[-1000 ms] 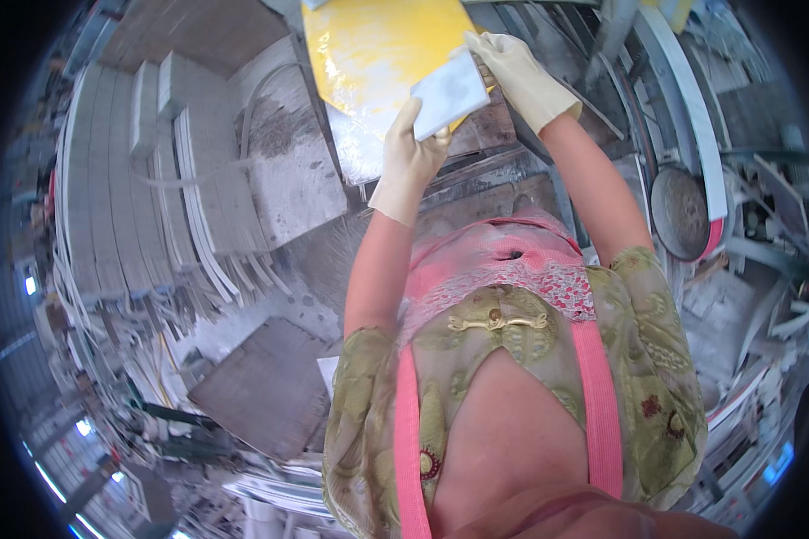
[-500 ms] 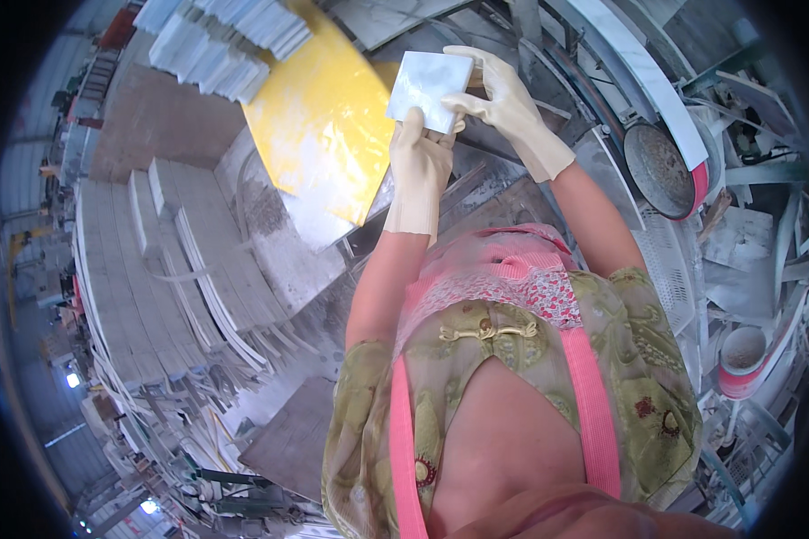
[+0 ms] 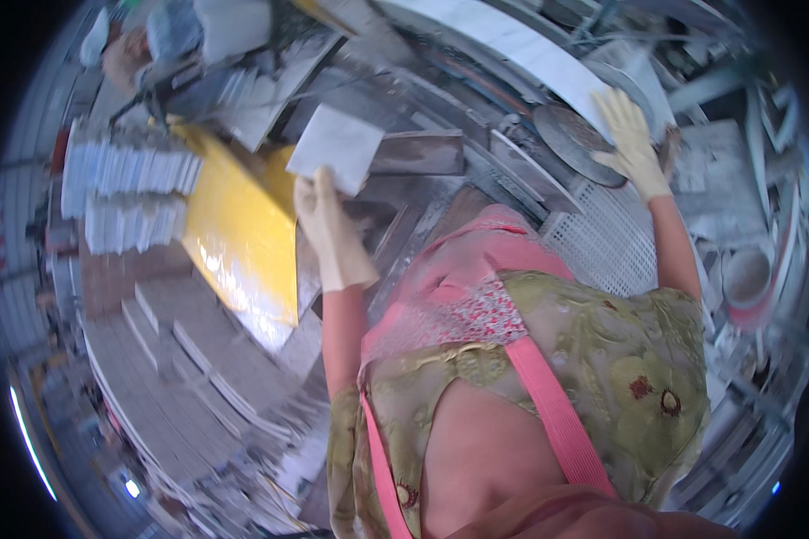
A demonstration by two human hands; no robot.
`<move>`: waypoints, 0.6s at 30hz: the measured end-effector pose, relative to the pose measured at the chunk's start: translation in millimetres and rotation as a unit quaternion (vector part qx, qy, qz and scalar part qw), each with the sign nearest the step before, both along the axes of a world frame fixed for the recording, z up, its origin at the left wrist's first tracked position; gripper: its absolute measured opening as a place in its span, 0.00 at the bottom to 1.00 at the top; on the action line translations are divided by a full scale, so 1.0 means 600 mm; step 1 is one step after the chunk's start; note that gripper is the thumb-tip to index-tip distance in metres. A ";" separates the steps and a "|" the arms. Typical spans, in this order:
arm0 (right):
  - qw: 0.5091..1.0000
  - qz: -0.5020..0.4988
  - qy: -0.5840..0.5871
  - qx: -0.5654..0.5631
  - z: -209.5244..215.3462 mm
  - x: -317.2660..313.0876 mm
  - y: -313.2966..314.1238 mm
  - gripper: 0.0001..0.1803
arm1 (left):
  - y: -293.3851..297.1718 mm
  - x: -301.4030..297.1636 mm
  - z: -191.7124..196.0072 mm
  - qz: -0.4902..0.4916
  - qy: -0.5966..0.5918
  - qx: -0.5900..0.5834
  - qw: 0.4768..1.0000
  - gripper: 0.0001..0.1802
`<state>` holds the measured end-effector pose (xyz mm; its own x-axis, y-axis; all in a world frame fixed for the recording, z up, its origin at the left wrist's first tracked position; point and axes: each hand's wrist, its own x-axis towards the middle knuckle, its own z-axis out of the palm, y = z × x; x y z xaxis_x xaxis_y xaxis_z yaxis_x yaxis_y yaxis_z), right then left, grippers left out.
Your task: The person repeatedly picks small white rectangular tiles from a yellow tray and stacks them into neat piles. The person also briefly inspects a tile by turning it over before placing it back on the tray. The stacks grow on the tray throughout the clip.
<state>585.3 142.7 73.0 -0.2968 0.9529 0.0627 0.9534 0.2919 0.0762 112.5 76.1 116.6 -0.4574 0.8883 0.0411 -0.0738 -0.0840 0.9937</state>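
White square tile (image 3: 337, 148) clamped in left hand (image 3: 328, 229) fingers, right hand (image 3: 631, 135) fingers spread apart

Single head-worn fisheye view, looking steeply down over the wearer's chest; gloved hands reaching toward the upper frame, edges bending at rim.

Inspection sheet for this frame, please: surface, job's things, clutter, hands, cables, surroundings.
Surface: dusty grey bench, crowded.
Job's things: pale square tile in the left hand; round grey disc by a perforated white panel.
Clutter: glossy yellow slab; white bucket.
Hands: gloved; left hand grips the tile's lower edge; right hand open, fingers spread at the disc's edge.
Cables: nothing seen.
Surroundings: stacked grey tiles and more tile rows at left.
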 end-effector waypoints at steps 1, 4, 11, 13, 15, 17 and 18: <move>0.999 -0.018 -0.021 -0.022 -0.017 0.026 0.007 0.59 | 0.008 0.006 -0.003 0.044 0.040 -0.078 0.995 0.12; 0.996 0.058 0.056 0.044 -0.070 0.054 0.040 0.53 | 0.020 0.026 -0.013 0.081 0.071 -0.104 0.989 0.09; 0.951 -0.037 0.307 -0.025 -0.077 0.085 0.044 0.32 | 0.027 0.035 -0.028 0.084 0.205 -0.125 0.967 0.17; 0.973 0.017 0.223 0.052 -0.068 0.077 0.049 0.31 | 0.020 0.031 -0.036 0.093 0.225 -0.113 0.963 0.17; 0.980 0.056 0.166 0.098 -0.065 0.055 0.065 0.32 | 0.012 0.023 -0.046 0.107 0.257 -0.089 0.956 0.16; 0.992 0.066 0.079 0.076 -0.063 0.033 0.081 0.32 | 0.001 0.013 -0.054 0.128 0.264 -0.069 0.953 0.16; 0.989 0.105 0.042 0.093 -0.063 0.021 0.089 0.32 | -0.005 0.006 -0.057 0.142 0.274 -0.054 0.950 0.16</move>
<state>598.1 196.0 35.4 -0.4736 0.8402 0.2642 0.8783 0.4728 0.0710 115.9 72.9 82.2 -0.6153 0.7450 0.2577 0.4677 0.0818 0.8801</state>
